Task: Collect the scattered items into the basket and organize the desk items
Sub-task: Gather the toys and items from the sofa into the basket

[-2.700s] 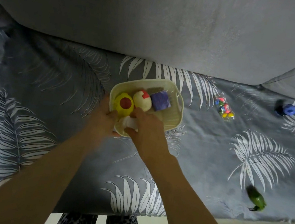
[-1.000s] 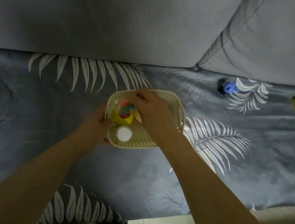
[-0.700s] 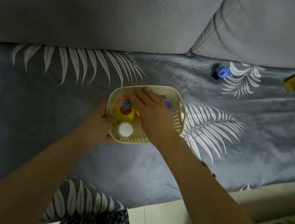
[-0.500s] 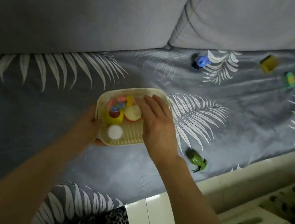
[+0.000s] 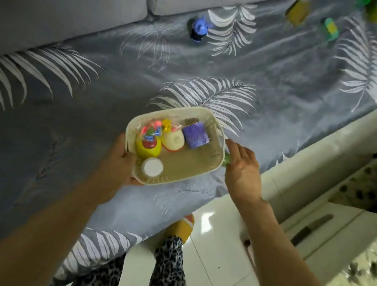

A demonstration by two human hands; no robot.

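The left hand (image 5: 115,157) grips the near-left corner of the cream basket (image 5: 214,154), thumb hooked over its rim; the right hand (image 5: 242,171) hovers just beside the basket's right end, fingers spread and relaxed, with a green toy (image 5: 226,160) peeking out between the two. Inside the basket lie a yellow toy (image 5: 148,148), a white ball (image 5: 173,139), a purple block (image 5: 195,135), a packet of coloured sweets (image 5: 155,128) and a white cap (image 5: 153,167); it rests on the leaf-patterned sofa cover (image 5: 67,116). Further off sit a blue toy (image 5: 199,29), a yellow block (image 5: 297,11) and a small green-yellow piece (image 5: 330,29).

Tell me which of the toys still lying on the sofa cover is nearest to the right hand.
The green toy, half hidden between the basket and the right hand. The blue toy and the others lie far back.
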